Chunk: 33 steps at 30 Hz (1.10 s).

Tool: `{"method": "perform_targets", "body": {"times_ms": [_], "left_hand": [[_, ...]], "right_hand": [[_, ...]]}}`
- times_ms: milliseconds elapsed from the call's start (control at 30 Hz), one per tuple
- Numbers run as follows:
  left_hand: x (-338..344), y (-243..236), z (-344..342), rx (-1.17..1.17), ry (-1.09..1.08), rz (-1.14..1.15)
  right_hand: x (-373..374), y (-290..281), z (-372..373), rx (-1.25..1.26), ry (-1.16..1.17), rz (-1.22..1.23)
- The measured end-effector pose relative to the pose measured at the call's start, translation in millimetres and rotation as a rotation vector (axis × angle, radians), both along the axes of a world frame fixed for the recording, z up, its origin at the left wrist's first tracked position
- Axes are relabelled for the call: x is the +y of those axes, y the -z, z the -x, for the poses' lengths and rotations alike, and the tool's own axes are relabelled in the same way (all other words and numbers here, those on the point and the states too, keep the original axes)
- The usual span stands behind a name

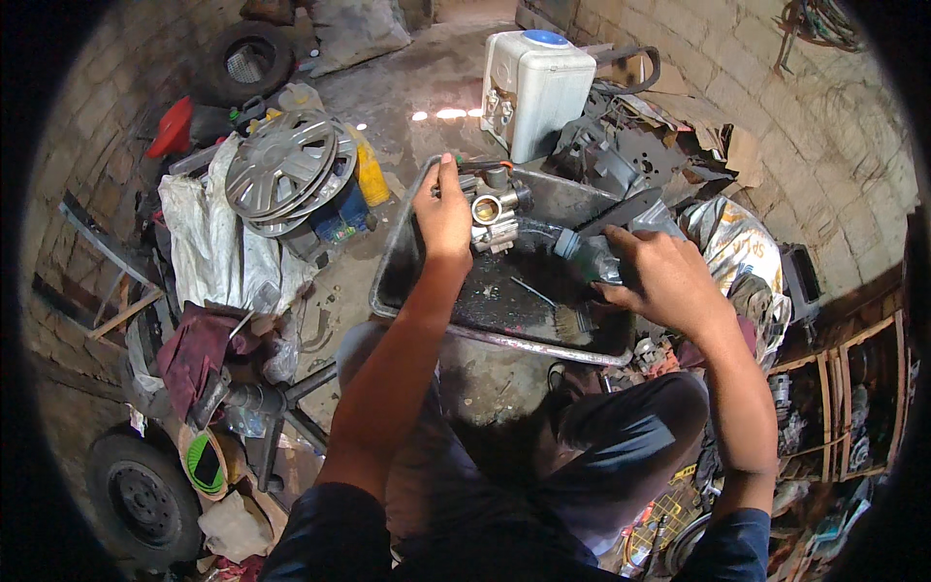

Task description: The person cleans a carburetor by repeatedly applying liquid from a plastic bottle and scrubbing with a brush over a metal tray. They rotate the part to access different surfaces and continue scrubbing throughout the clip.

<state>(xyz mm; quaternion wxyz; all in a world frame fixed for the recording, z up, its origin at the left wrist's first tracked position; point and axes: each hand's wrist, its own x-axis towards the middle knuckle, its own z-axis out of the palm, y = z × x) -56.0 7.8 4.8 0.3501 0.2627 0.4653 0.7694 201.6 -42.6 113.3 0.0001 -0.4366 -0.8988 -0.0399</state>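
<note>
My left hand (446,218) is closed on a silvery metal engine part with a round bore, which looks like a throttle body (497,215). It is held over the left side of a black plastic tub (393,262). My right hand (669,276) grips a clear plastic bottle (593,260), tilted with its pale blue cap towards the throttle body. What looks like a thin stream of liquid shows between the cap and the part. A brush (572,318) lies on the wet tub bottom below the bottle. My fingers hide part of the bottle.
Beyond the tub stands a white plastic tank (538,92) with a blue lid. Stacked wheel covers (281,170), a yellow container (369,170) and a white sack (199,218) are at the left. A spare wheel (141,495) lies lower left. A wooden rack (844,407) stands at the right.
</note>
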Motion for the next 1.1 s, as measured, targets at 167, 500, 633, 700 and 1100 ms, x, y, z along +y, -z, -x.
{"method": "perform_targets", "body": {"times_ms": [167, 500, 633, 700, 1100], "left_hand": [[-6, -5, 0, -0.007, -0.011, 0.016], [-12, -9, 3, -0.006, 0.024, -0.010], [-14, -13, 2, -0.023, 0.026, 0.004], [-11, -10, 3, -0.011, 0.022, 0.002], [-6, -1, 7, 0.052, 0.008, -0.013]], "right_hand": [[-10, -10, 17, -0.053, 0.051, 0.007], [-17, -17, 18, -0.023, 0.023, -0.022], [-19, -20, 20, -0.040, 0.047, -0.034], [-18, -18, 17, -0.026, 0.026, -0.058], [-12, -11, 8, -0.006, 0.074, -0.027]]}}
